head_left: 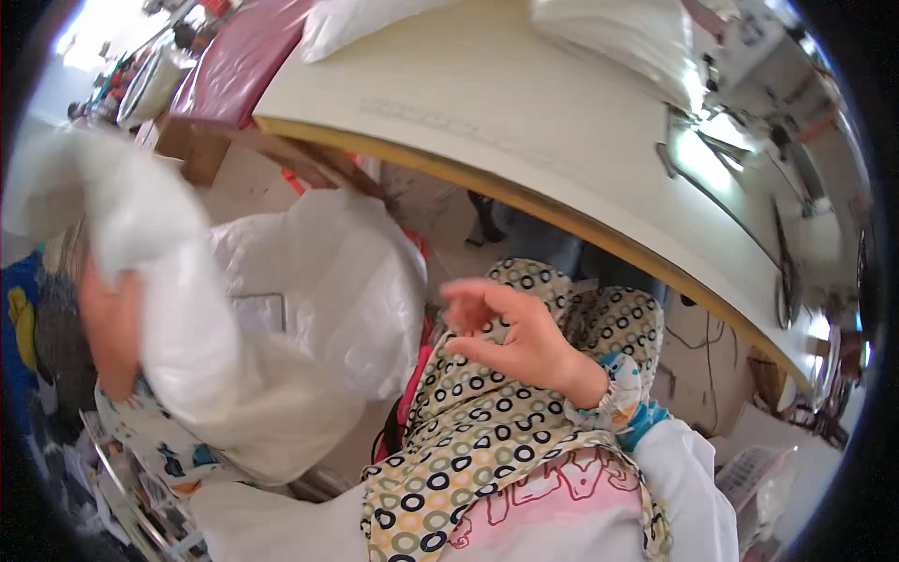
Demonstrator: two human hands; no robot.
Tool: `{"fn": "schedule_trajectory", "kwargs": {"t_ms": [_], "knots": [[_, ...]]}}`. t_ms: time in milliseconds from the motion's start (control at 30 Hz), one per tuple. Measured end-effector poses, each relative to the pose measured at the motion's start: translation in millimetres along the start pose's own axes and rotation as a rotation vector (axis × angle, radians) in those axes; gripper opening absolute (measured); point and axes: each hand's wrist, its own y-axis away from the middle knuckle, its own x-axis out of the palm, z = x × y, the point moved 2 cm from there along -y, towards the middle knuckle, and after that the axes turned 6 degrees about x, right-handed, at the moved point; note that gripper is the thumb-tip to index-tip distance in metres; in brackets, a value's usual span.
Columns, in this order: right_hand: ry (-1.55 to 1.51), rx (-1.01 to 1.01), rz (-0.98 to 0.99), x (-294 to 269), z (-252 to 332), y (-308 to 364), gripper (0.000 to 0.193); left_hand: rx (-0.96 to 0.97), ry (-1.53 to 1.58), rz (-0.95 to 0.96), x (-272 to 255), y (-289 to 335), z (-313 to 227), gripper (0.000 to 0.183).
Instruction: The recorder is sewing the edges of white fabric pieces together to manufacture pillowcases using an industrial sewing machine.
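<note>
My left hand (110, 328), smeared by motion, is raised at the left, gripping a soft white bundle (178, 318). The bundle drapes over the fingers and hangs down toward my lap; whether it is cloth or plastic I cannot tell. My right hand (515, 332) hovers over my lap, its fingers bent and apart, with nothing in it. Below it lies my apron (468, 450), printed with rings. Between the hands, a large white plastic bag (342, 272) sits beside my knees.
A pale table (449, 89) with a yellowish edge curves across the front. White bags (618, 37) and a dark pink plastic-wrapped package (239, 61) lie on it. A sewing machine (796, 159) seems to stand at the right, near a bright lamp. Cables (707, 347) hang beneath the table.
</note>
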Motion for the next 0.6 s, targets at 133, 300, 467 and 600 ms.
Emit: {"fn": "schedule_trajectory", "kwargs": {"t_ms": [133,300,467,600], "knots": [[-0.570,-0.414,-0.283,-24,41,23,0.074,0.870,-0.222,0.838,135,35,-142,0.065],[-0.510,-0.122,-0.670,-83,26,70,0.042,1.131,0.072,1.085,216,76,-202,0.046],[-0.439,-0.453,-0.888,-87,16,82,0.044,1.221,0.342,0.241,238,34,-293,0.050],[-0.616,-0.583,-0.813,-94,41,85,0.045,1.263,0.320,0.107,248,5,-344,0.056]]}}
